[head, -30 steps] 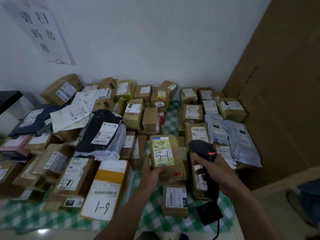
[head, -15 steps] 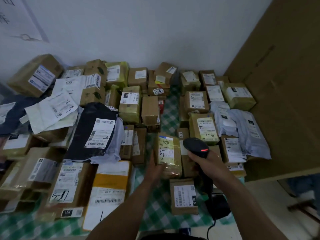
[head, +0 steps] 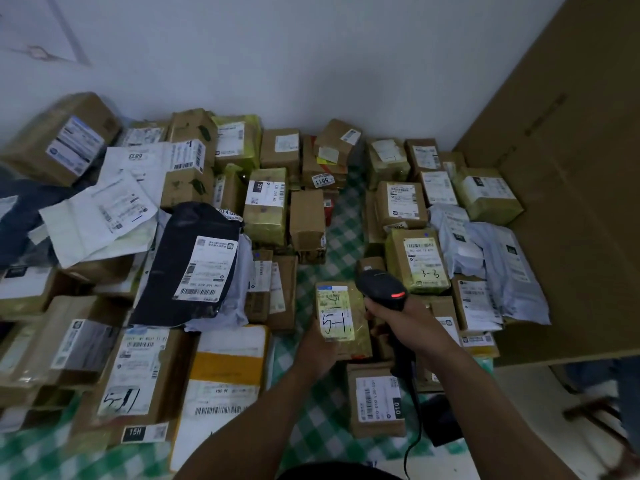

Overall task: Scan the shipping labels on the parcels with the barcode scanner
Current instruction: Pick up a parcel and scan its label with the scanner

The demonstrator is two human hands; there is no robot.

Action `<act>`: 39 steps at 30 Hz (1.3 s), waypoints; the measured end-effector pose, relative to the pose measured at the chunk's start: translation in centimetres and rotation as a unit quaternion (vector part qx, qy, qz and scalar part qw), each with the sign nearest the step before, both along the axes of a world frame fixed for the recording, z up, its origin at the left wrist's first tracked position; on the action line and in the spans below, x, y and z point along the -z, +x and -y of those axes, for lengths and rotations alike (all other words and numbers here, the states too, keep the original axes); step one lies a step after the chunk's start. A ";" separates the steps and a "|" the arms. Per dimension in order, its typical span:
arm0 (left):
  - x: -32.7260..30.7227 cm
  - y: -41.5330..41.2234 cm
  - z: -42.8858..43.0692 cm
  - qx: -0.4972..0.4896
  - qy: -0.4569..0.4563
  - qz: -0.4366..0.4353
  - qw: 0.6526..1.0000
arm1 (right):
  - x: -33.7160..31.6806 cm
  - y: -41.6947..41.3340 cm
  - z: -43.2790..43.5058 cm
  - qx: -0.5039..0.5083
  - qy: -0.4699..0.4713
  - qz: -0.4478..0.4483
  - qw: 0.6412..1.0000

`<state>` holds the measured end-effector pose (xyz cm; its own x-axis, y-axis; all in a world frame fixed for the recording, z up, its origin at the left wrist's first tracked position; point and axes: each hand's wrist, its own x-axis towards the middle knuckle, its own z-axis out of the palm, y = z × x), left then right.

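The scanning step is in hand for one parcel. The left hand (head: pixel 317 346) grips the near left edge of a small brown taped parcel with a yellow-tinted label marked 5-1 (head: pixel 341 317), near the middle of the tabletop, label facing up. The fingers are mostly hidden behind it. The right hand (head: pixel 414 327) has its fingers (head: pixel 375 310) curled tight round the handle of a black corded barcode scanner (head: pixel 381 284), whose head sits just beside the parcel's far right corner, red light showing. The next move probably calls for turning the scanner's nose onto that label's barcode. Many other labelled cardboard boxes and plastic mailers crowd the green-and-white checked tabletop (head: pixel 329 424). A white wall (head: pixel 311 64) stands beyond, and a large cardboard sheet (head: pixel 571 202) leans at the right.
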<state>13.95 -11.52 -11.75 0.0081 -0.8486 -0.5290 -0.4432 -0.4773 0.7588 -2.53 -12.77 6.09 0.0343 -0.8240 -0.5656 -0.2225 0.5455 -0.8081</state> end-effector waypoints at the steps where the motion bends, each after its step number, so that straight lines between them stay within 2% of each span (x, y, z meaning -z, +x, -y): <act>1: -0.2 0.2 0.1 0.012 -0.008 0.001 1.000 | -0.1 -0.1 0.2 -0.001 -0.003 0.006 1.000; 4: -1.4 0.8 1.7 -0.012 -0.078 0.026 0.997 | -0.4 -0.3 1.1 0.001 -0.012 0.018 1.000; 10: -7.0 1.9 11.0 -0.107 -0.198 0.069 0.972 | -1.3 -0.7 3.5 0.003 -0.035 0.041 0.999; 16: -8.0 2.0 17.5 -0.086 -0.112 0.158 0.977 | -1.1 -0.5 4.7 0.014 -0.033 0.037 0.999; 20: -7.1 2.0 19.3 -0.120 -0.078 0.138 0.980 | -0.7 -0.4 5.2 0.028 -0.027 0.045 0.998; 25: -6.4 1.5 19.4 -0.155 -0.120 0.088 0.977 | -0.3 -0.5 5.5 0.041 -0.020 0.043 0.998; 32: -7.9 1.9 17.3 -0.111 -0.217 0.059 0.968 | -0.6 -1.1 5.3 0.052 -0.021 0.054 0.997; 34: -8.7 1.8 16.2 -0.089 -0.241 0.030 0.966 | -0.7 -1.6 5.0 0.055 -0.031 0.061 0.996; 37: -9.9 1.4 13.5 -0.096 -0.225 -0.003 0.970 | -0.9 -2.2 4.6 0.080 -0.052 0.068 0.993; 39: -11.2 0.9 10.9 -0.125 -0.206 -0.080 0.967 | -1.0 -2.4 4.3 0.110 -0.064 0.066 0.990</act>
<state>14.86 -22.45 -0.55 0.1854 -0.9698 -0.1584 -0.2144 -0.1972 0.9566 -4.94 -17.10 7.11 -0.0866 -0.8846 -0.4583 0.0021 0.4599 -0.8880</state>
